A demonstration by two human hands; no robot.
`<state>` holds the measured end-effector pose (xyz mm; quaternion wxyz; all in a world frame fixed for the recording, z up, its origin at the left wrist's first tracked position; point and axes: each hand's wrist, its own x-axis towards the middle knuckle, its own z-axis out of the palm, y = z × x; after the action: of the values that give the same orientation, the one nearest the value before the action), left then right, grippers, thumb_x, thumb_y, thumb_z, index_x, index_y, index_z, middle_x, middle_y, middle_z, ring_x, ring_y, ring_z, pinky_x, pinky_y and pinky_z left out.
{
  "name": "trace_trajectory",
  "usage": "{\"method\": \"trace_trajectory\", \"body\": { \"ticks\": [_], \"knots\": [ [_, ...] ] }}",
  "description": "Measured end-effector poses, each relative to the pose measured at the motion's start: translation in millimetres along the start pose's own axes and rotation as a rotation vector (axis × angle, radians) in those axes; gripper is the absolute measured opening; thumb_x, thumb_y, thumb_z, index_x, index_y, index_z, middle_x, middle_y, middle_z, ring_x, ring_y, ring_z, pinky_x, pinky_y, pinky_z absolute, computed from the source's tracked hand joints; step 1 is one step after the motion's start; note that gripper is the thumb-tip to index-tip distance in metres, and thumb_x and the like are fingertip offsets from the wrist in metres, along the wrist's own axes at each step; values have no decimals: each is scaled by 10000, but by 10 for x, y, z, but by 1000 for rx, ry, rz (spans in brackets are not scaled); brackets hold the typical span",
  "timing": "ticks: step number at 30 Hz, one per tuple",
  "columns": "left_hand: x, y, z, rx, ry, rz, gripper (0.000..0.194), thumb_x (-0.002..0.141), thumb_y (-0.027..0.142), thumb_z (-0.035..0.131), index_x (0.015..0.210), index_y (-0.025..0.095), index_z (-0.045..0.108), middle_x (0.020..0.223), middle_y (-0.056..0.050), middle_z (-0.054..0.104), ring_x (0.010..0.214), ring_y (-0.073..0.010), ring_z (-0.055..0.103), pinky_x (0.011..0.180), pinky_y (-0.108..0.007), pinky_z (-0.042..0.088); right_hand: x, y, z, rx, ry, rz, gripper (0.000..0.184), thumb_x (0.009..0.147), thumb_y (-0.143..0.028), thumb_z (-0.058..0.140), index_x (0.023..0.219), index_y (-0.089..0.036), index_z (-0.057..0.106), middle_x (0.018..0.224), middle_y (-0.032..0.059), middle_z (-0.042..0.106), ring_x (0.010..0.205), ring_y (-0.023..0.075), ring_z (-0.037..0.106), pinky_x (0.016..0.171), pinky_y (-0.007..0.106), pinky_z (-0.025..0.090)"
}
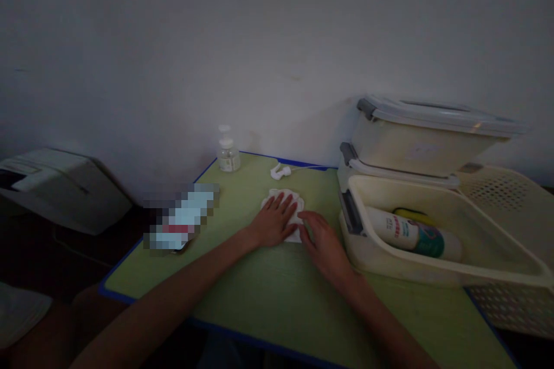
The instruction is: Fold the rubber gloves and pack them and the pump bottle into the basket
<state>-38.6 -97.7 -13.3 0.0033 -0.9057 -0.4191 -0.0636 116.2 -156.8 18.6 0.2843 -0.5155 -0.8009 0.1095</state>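
Left hand [274,220] lay flat, fingers spread, pressing white cloth [298,207] onto green desk [259,294]. Right hand [322,242] rested open, fingertips at cloth's near edge, gripping nothing. Cloth looked light, soft, limp, not fragile; best pinched at free corner beyond left fingertips. Open bin [433,268] just right of right hand.

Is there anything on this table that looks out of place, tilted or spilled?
The lidded box sits askew on the open bin, leaning toward the wall. A tube lies on its side inside the bin. No spill shows. Both hands, left hand and right hand, press flat on a white cloth on the green table.
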Motion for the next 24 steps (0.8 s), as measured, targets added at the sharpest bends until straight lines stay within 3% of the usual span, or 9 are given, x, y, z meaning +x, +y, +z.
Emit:
{"method": "trace_trajectory", "body": {
  "ticks": [4, 9, 17, 24],
  "knots": [
    [5, 11, -29, -17, -31, 0, 564, 903, 368, 371, 1397, 114, 276, 1478, -147, 224, 1376, -300, 150, 1091, -476, 212, 252, -46, 96, -89, -119, -56, 358, 882, -174, 339, 1184, -75, 502, 1241, 175, 544, 1179, 213, 485, 1018, 386, 373],
    [24, 35, -53, -28, -30, -20, 586, 897, 356, 355, 1387, 45, 278, 1454, -171, 277, 1375, -294, 162, 1100, -460, 208, 510, 76, 310, -161, -104, 32, 380, 898, -162, 281, 1170, -54, 523, 1237, 183, 552, 1173, 198, 499, 1027, 349, 356],
    [16, -23, 19, -112, 86, -30, 510, 906, 197, 226, 1361, -25, 285, 1445, -191, 291, 1364, -217, 228, 1117, -358, 220, 391, 174, 366, -263, -169, 68, 471, 895, -193, 254, 1332, -94, 401, 1405, 161, 398, 1312, 234, 346, 1072, 525, 220],
    [-34, 27, 48, 3, 68, -197, 524, 923, 319, 248, 1403, 111, 277, 1484, -108, 239, 1362, -366, 149, 1091, -519, 189, 405, 146, 356, -325, -237, 114, 496, 889, -217, 260, 1361, -107, 364, 1444, 147, 330, 1339, 235, 295, 1079, 563, 156]
  ]
}}
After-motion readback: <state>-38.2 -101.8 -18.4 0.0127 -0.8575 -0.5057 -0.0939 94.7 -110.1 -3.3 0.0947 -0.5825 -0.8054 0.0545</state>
